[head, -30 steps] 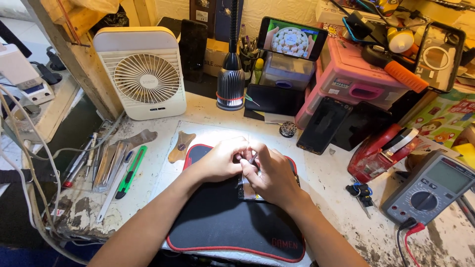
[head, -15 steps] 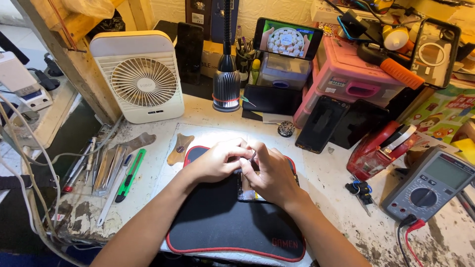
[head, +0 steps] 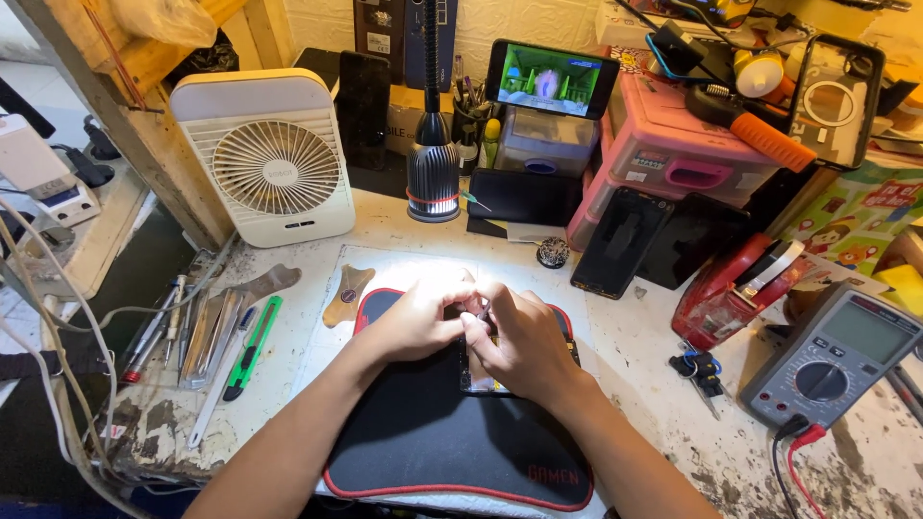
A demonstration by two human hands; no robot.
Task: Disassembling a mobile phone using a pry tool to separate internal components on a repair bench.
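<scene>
Worn and stained, the white counter (head: 663,365) carries 1 black mat with red edging (head: 433,452), 1 white desk fan (head: 274,159), 1 lamp (head: 433,173) and 1 grey multimeter (head: 836,356). On the mat lies 1 opened phone (head: 481,370), partly hidden. Both hands meet over its top end: left hand (head: 418,322) and right hand (head: 524,341) pinch a small part there, too small to identify.

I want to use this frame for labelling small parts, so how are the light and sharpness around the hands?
Head view: the lamp throws hard glare on the left hand and the white bench, washing out detail; the right hand covers most of the opened phone on the black mat; edges bend from wide-angle distortion.
</scene>
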